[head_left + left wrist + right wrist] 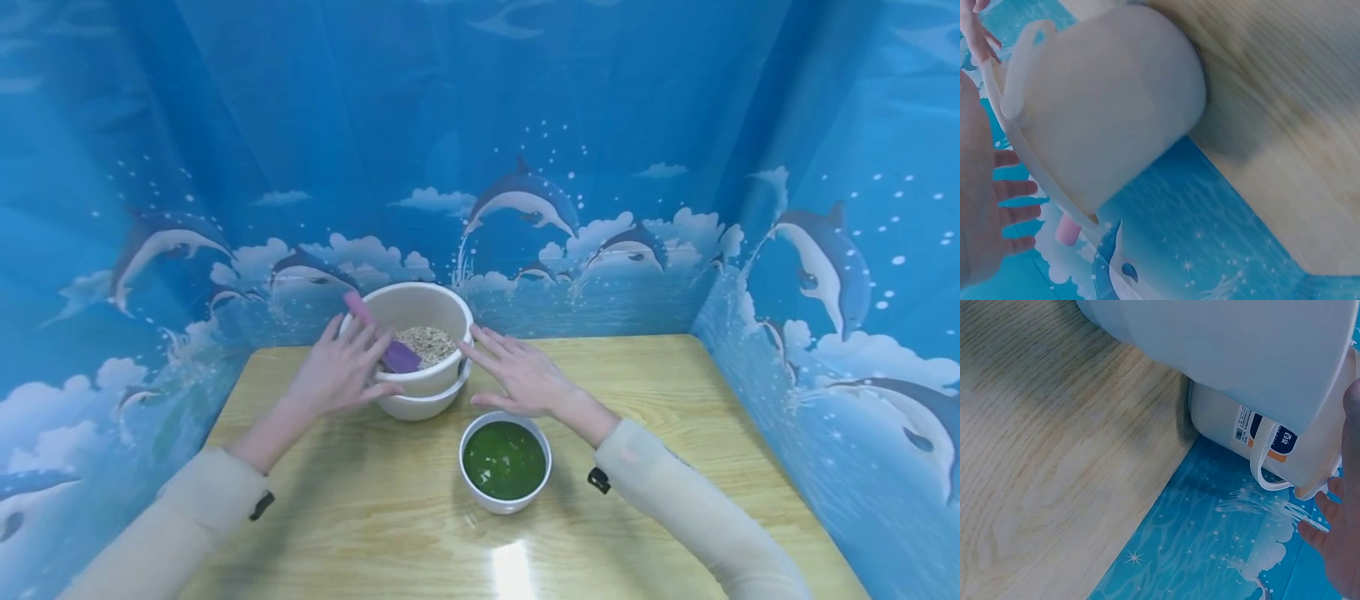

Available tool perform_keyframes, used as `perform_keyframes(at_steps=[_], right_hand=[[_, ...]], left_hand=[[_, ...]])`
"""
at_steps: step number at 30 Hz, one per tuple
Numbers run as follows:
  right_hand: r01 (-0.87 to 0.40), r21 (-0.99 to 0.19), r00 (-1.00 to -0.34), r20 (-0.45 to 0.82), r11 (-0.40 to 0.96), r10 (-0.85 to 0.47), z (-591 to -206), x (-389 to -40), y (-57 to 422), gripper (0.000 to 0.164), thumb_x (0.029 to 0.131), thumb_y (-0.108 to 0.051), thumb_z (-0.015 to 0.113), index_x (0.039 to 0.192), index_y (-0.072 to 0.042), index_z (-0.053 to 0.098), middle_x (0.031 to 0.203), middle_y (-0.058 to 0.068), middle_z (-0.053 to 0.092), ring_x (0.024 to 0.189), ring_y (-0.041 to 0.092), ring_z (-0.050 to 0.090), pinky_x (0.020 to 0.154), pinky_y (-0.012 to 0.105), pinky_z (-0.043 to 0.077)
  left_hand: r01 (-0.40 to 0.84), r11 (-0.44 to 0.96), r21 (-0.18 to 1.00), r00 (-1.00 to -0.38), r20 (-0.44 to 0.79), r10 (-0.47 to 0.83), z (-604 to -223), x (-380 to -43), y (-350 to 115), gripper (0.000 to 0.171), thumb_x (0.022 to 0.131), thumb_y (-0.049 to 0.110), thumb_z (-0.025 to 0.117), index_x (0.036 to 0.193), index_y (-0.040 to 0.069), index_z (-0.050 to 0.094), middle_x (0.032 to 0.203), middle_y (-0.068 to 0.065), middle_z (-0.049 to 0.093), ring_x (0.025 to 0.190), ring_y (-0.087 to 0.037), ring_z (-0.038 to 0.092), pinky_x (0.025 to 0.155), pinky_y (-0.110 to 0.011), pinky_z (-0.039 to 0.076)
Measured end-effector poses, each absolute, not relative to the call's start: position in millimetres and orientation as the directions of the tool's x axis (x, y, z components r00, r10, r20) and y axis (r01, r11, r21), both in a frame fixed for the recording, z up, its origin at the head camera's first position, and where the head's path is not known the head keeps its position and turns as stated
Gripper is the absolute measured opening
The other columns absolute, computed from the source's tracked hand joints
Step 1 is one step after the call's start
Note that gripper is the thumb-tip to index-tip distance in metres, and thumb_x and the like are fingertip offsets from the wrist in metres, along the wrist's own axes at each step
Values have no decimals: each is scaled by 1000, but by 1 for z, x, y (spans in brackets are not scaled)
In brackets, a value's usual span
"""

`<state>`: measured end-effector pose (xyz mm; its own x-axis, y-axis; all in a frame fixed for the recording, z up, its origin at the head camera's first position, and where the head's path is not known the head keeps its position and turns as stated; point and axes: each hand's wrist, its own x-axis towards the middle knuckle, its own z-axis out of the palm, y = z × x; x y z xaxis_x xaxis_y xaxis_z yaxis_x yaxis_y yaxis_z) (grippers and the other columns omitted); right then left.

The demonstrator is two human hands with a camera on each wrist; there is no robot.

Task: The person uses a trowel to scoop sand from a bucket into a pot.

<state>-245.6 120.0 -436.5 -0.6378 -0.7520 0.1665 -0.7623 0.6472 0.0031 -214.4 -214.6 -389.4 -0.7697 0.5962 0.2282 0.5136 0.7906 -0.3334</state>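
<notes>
A wood-grain table (337,517) stands within blue curtains (480,92) printed with dolphins and clouds. A barcoded label (1283,440) on the white bucket (416,383) bears sideways lettering too small to read surely. That bucket, containing grain (431,343) and a purple scoop (401,359), sits between 2 hands, fingers extended, gripping nothing: left hand (341,367) by its left rim, right hand (521,373) by its right. A bowl (495,505) of green liquid stands nearer the person.

**White, dark-blue and orange printed label (1242,422), barely legible**

It stands on the side of a rounded white plastic bucket (1217,414), partly crossed by its white loop handle (1258,460). Its white part carries a black barcode (1239,432) and fine print too small to read; the pale letters on dark blue perhaps include an O.
</notes>
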Motion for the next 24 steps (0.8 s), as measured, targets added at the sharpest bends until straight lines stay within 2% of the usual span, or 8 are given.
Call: perform_keyframes(at_steps=[4,7,10,13,19,24], right_hand=[[-757,24,-642,159,653,-750,-436,-248,117,90,101,-67,54,170,-23,16,178,15,11,162,37,27,127,57,32],[-753,54,-643,156,656,-750,-436,-250,115,91,102,-69,50,171,-24,12,178,15,11,162,37,27,127,56,33],[-748,72,-644,158,659,-748,-435,-251,113,91,102,-70,49,170,-21,15,177,17,13,162,37,27,127,56,33],[-738,87,-654,151,669,-742,-434,-252,110,91,101,-71,47,170,-19,18,177,17,14,163,37,26,127,57,33],[-713,117,-682,114,691,-723,-431,-252,107,94,101,-76,41,170,-20,13,178,15,10,164,35,21,129,56,30],[-712,137,-680,110,689,-725,-430,-252,106,95,100,-77,41,170,-20,13,178,17,12,163,37,24,128,56,31]], left_hand=[[548,756,-359,-751,187,633,-383,-227,-216,93,93,76,56,154,6,50,150,-24,58,141,-45,53,120,-64,40],[575,741,-346,-747,146,648,-382,-236,-218,92,95,76,54,155,6,49,153,-24,55,144,-45,51,122,-64,37],[601,730,-325,-744,104,660,-380,-245,-221,92,97,78,48,155,6,49,156,-24,53,147,-45,48,125,-64,32],[622,715,-320,-733,83,675,-376,-253,-223,90,98,76,49,153,6,51,155,-25,54,147,-46,49,126,-64,31],[660,665,-348,-689,73,721,-367,-270,-222,80,98,67,59,145,4,57,146,-26,61,136,-45,58,119,-64,40],[675,627,-389,-672,26,740,-363,-284,-214,69,98,61,65,137,4,63,137,-23,66,131,-42,60,118,-64,41]])
